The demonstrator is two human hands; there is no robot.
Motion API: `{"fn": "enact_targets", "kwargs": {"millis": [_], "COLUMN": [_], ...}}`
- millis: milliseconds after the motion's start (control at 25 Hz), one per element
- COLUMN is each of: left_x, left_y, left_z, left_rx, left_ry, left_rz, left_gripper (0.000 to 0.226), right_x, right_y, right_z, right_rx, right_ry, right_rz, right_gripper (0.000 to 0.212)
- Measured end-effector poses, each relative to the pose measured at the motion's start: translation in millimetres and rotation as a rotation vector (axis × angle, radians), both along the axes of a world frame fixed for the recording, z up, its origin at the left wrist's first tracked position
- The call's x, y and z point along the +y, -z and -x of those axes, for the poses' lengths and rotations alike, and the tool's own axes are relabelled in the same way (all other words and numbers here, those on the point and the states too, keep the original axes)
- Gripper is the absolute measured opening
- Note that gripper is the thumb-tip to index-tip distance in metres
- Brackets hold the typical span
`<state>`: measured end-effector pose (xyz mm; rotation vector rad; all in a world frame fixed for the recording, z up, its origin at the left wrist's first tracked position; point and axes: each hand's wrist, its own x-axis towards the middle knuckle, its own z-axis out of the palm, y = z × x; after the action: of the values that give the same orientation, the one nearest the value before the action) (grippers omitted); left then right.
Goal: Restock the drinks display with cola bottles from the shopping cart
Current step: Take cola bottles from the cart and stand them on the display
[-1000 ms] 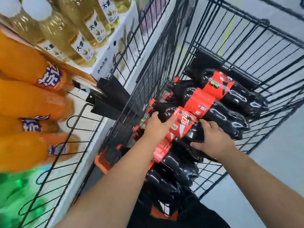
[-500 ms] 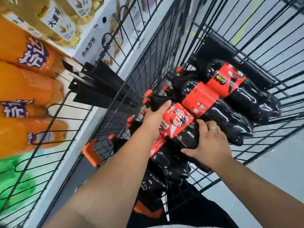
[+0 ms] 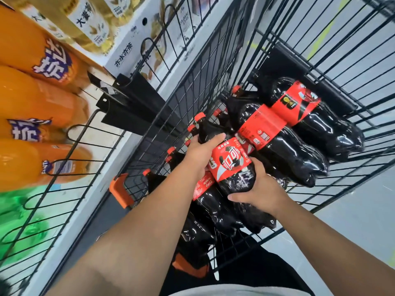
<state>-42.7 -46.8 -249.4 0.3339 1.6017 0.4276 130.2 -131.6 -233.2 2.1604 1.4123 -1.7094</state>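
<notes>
Both hands grasp one cola bottle [image 3: 233,167] near the picture's centre, inside the cart [image 3: 299,67]. The left hand [image 3: 199,155] wraps the bottle's shoulder, at 10 o'clock of its red label. The right hand [image 3: 261,190] curls round the lower body, at 4 o'clock of the label. The bottle's neck points toward 11 o'clock. It sits over the other cola bottles [image 3: 295,154]; whether it touches them I cannot tell. Those lie on their sides, caps toward 10 o'clock: two in full view at 2 o'clock of the held one, more under the forearms at 6 o'clock. The rack [image 3: 132,103] stands at 9 o'clock of the cart and holds orange soda [image 3: 32,97]. Blurred green bottles [image 3: 19,227] show at 7 o'clock, and tea bottles [image 3: 89,24] sit over a white box [image 3: 126,58] at 11 o'clock. An orange bumper [image 3: 120,190] caps the cart's near corner.
</notes>
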Motion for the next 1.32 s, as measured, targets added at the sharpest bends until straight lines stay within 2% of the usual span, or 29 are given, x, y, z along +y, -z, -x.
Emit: {"fn": "enact_targets", "kwargs": {"millis": [160,320,480,600,720,760,920,1080,1240,1320], "left_x": [-12.1,-21.5,-41.8,-62.4,-87.0,-97.2,-147.9,-206.8,-272.6,-306.2], "left_y": [-15.1,-41.3,-75.6,-103.2,-128.1,-135.0,-156.8,-180.5,-200.7,-208.5], "left_z": [15.5,36.2,62.0,89.1,114.2,124.3,168.9,210.1,251.6,272.1], "left_rx": [0.002,0.021,0.083,0.075,0.085,0.1,0.162,0.209,0.27,0.311], "left_ry": [-0.049,-0.094,-0.132,-0.169,-0.206,-0.222,-0.273,-0.351,-0.453,-0.501], "left_rz": [-0.088,-0.184,-0.277,-0.349,-0.435,-0.463,-0.549,-0.625,-0.665,-0.667], "left_gripper": [0.062,0.085,0.096,0.094,0.057,0.057,0.098,0.102,0.086,0.096], "right_x": [-4.2,-7.8,-14.2,-21.1,-30.3,-34.8,-64.3,-103.6,-148.8,-171.8], "right_y": [-13.5,-33.1,-60.2,-82.6,-102.3,-108.5,-131.5,-148.5,-164.2,-171.3], "right_z": [9.6,27.6,49.7,69.6,91.4,100.5,141.5,183.7,227.9,251.0], "right_rx": [-0.002,-0.011,0.006,0.027,0.057,0.086,0.157,0.238,0.276,0.3], "right_ry": [-0.039,-0.08,-0.164,-0.233,-0.302,-0.313,-0.396,-0.473,-0.608,-0.661], "right_rz": [-0.076,-0.15,-0.226,-0.296,-0.355,-0.371,-0.434,-0.488,-0.535,-0.53], "right_gripper": [0.126,0.125,0.127,0.129,0.126,0.122,0.12,0.119,0.12,0.12]}}
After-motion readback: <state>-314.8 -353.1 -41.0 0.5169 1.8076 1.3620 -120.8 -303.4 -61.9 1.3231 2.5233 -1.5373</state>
